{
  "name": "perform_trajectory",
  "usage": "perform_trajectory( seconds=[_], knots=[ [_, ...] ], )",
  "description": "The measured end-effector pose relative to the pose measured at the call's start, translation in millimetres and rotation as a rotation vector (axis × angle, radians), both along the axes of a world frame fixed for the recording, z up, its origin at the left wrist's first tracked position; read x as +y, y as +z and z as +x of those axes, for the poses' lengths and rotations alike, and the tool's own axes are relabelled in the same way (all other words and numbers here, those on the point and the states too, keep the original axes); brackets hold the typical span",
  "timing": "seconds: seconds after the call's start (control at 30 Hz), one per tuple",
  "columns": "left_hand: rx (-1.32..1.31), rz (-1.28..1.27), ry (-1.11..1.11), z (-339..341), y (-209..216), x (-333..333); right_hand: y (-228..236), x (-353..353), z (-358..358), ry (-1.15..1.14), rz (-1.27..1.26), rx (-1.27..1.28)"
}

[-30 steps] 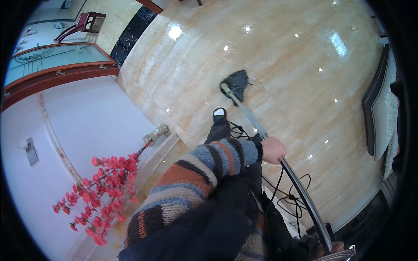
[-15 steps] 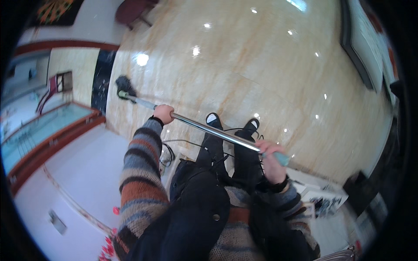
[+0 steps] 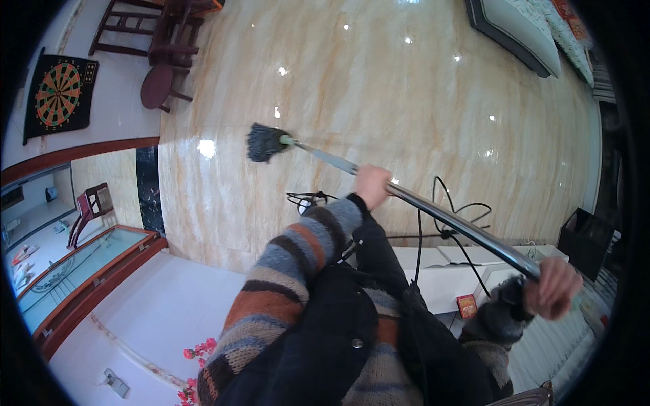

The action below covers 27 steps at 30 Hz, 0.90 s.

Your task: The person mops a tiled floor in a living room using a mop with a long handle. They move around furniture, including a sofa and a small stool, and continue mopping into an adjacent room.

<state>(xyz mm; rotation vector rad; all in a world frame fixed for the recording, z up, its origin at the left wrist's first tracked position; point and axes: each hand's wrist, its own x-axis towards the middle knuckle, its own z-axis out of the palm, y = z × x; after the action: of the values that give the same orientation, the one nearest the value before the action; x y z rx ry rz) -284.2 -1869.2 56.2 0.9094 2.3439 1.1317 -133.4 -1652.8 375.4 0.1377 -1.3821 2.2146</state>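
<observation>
A mop with a dark grey string head (image 3: 265, 143) rests on the tiled floor (image 3: 223, 183), ahead and to the left of me. Its metal handle (image 3: 460, 225) slants back toward my lower right. My left hand (image 3: 373, 187) is wrapped round the handle's middle, just above the pale grey sleeve near the head. At the upper end, my right hand (image 3: 554, 287) is closed round the handle, covering its tip.
Black cables (image 3: 443, 233) loop across the floor by my legs, beside a low white cabinet (image 3: 440, 277) with a red box (image 3: 467, 306). A round stool (image 3: 157, 86) stands far left, a bed (image 3: 521, 34) far right. A black bin-like box (image 3: 586, 243) is at right.
The mop head has swung right, away from the dark doorway strip. Both hands have moved right with the handle, the right one also lower. My body and view have turned, and my feet no longer show.
</observation>
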Motion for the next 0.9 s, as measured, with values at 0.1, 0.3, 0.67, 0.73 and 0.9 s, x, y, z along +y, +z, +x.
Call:
perform_trajectory(
  seconds=[0.1, 0.3, 0.67, 0.73, 0.9],
  knots=[
    [0.019, 0.053, -0.181, 33.4, 20.7, 95.4, 28.7, 55.9, 76.6, -0.278, 0.128, 0.203],
    [-0.065, 0.218, -0.531, 108.8, 37.5, 221.6, 66.5, 96.3, 181.1, -0.258, 0.379, 0.159],
    [-0.116, 0.257, -0.687, 47.5, 31.5, 256.9, 132.8, 59.8, 46.9, 0.125, 0.949, -0.312],
    [-0.101, 0.163, -0.782, 16.8, 36.8, 259.0, 114.3, 37.5, 5.2, -0.231, 0.969, -0.115],
    [-0.077, 0.016, -0.902, -78.9, 46.9, 251.9, 104.2, 5.9, -97.4, -0.707, 0.895, 0.018]
  ],
)
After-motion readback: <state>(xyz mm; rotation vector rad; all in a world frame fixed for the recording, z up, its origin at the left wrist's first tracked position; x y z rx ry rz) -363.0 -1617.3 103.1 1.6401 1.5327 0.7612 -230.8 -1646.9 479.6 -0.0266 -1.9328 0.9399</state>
